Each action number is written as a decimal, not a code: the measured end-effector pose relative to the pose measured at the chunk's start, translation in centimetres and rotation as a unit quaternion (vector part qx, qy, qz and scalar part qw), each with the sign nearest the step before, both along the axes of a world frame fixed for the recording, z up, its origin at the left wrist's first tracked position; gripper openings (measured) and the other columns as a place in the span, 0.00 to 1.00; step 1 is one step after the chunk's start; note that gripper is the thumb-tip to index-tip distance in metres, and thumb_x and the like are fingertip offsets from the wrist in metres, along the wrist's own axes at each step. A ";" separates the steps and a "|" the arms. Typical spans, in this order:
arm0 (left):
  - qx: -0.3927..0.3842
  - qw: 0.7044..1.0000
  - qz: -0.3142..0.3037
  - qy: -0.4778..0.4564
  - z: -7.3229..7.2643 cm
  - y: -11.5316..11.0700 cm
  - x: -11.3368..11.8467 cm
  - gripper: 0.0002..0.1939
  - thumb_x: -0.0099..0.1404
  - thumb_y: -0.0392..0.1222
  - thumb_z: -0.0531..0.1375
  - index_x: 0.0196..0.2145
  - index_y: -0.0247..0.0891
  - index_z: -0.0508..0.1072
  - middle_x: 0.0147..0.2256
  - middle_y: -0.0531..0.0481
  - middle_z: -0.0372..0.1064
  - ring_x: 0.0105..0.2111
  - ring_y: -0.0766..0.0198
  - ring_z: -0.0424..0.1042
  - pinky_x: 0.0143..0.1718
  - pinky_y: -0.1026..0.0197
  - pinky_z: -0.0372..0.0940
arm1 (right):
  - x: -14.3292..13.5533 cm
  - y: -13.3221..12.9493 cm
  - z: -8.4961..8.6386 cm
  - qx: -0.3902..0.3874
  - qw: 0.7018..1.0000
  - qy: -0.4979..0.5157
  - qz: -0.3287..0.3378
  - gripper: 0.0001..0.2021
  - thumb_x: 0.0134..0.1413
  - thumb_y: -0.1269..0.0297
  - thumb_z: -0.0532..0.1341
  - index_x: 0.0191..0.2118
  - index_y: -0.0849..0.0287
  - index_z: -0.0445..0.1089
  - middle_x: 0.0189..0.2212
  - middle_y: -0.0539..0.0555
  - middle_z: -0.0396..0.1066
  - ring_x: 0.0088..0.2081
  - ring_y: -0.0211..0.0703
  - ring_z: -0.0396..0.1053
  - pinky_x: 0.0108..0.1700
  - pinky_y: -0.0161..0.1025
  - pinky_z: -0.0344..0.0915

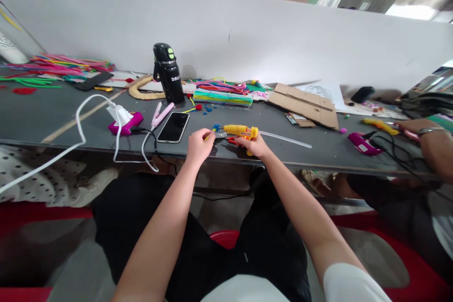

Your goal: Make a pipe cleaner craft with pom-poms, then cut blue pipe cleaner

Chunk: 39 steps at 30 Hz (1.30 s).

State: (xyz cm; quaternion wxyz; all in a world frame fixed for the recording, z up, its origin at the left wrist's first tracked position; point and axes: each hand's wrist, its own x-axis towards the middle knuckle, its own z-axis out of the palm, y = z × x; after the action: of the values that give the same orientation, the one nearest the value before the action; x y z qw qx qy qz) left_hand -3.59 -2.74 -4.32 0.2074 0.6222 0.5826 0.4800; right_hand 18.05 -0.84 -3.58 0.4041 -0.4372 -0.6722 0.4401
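Observation:
My right hand (252, 145) is wrapped round a yellow glue gun (240, 131), whose nozzle points left. A clear glue stick (286, 139) sticks out of its back to the right. Red-handled scissors or pliers (231, 140) lie just under the gun at my right fingertips, their metal end toward my left hand. My left hand (201, 145) pinches a thin yellow-green stem with a small blue piece (216, 127) at its top, close to the nozzle. Both hands are over the front edge of the dark table (208, 151).
A phone (173, 127), pink tool (163, 115) and magenta power strip (125, 123) with cables are left. Behind stand a black bottle (170, 75) and pipe cleaners (222, 98). Cardboard (304, 106) lies right. Another person's arm (437, 148) and a second power strip (364, 144) are far right.

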 end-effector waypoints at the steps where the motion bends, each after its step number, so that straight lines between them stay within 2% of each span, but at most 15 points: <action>1: -0.003 1.000 0.000 -0.001 0.0 0.0 0.0 0.14 0.63 0.49 0.58 0.27 0.38 0.75 0.20 0.51 0.69 0.24 0.63 0.66 0.30 0.63 0.57 | -0.1 -0.1 0.1 -0.001 1.000 -0.006 0.003 0.12 0.47 0.56 0.65 0.31 0.61 0.75 0.24 0.51 0.72 0.28 0.41 0.68 0.33 0.38 0.65; 8: -0.005 1.000 0.000 -0.010 0.1 -0.2 0.1 0.13 0.62 0.48 0.59 0.27 0.38 0.76 0.21 0.51 0.71 0.25 0.63 0.68 0.30 0.63 0.58 | -0.3 -0.2 -0.1 0.012 1.000 -0.015 0.008 0.15 0.49 0.55 0.65 0.37 0.61 0.75 0.26 0.52 0.73 0.29 0.41 0.69 0.34 0.37 0.66; 14: -0.007 1.000 -0.002 -0.015 0.1 -0.1 0.1 0.13 0.62 0.48 0.59 0.26 0.38 0.76 0.21 0.51 0.71 0.24 0.63 0.68 0.30 0.63 0.58 | -0.1 0.0 -0.5 0.007 1.000 -0.025 0.016 0.15 0.50 0.54 0.65 0.37 0.61 0.75 0.26 0.52 0.73 0.29 0.42 0.69 0.32 0.37 0.65; 28: -0.012 1.000 -0.002 -0.023 0.4 -0.3 0.2 0.13 0.61 0.48 0.60 0.27 0.38 0.76 0.20 0.52 0.70 0.23 0.64 0.66 0.29 0.63 0.58 | -0.2 -0.2 -0.3 -0.003 1.000 -0.026 0.010 0.15 0.50 0.54 0.65 0.38 0.60 0.75 0.26 0.52 0.73 0.27 0.41 0.67 0.30 0.37 0.64; 39: -0.028 0.999 -0.004 -0.032 0.5 -0.4 0.2 0.13 0.61 0.49 0.59 0.27 0.38 0.76 0.19 0.52 0.70 0.21 0.65 0.66 0.28 0.64 0.58 | -0.1 0.0 -0.7 -0.003 1.000 -0.011 0.020 0.18 0.51 0.54 0.66 0.44 0.60 0.75 0.34 0.54 0.76 0.30 0.41 0.69 0.33 0.38 0.68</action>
State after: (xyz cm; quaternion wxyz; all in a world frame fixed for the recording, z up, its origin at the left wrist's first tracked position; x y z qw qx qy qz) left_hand -3.37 -3.14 -3.83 0.2450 0.6024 0.5864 0.4828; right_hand 17.93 -0.88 -4.28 0.3868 -0.4296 -0.6837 0.4454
